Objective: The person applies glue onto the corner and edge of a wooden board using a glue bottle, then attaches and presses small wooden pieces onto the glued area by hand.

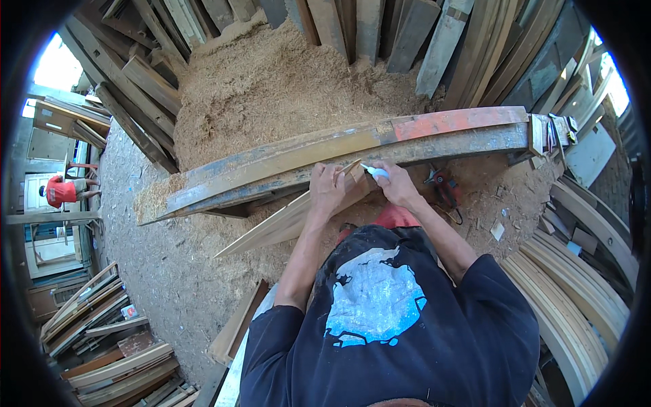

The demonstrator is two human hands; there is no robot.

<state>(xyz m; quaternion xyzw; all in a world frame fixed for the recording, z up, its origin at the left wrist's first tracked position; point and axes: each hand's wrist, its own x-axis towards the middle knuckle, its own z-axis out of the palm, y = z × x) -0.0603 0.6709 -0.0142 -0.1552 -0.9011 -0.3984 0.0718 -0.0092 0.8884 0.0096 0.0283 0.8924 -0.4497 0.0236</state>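
My right hand (397, 184) is closed round a small white squeeze bottle (381, 174), probably glue. Its narrow tip points left, close to a thin sliver of wood (350, 167). My left hand (327, 186) pinches that sliver by the upper end of a pale wooden panel (288, 220). The panel slants down to the left, below the long workbench (291, 178). On the bench top lies a long plank (285, 159), and a red-painted strip (461, 122) covers its right part. The fingertips of my left hand are partly hidden.
A red power tool (445, 188) with a cord rests on the ground under the bench, right of my knees. Sawdust (271, 88) is heaped beyond the bench. Stacked boards (559, 298) stand at the right. Far left, a person in a red shirt (61, 191) is at work.
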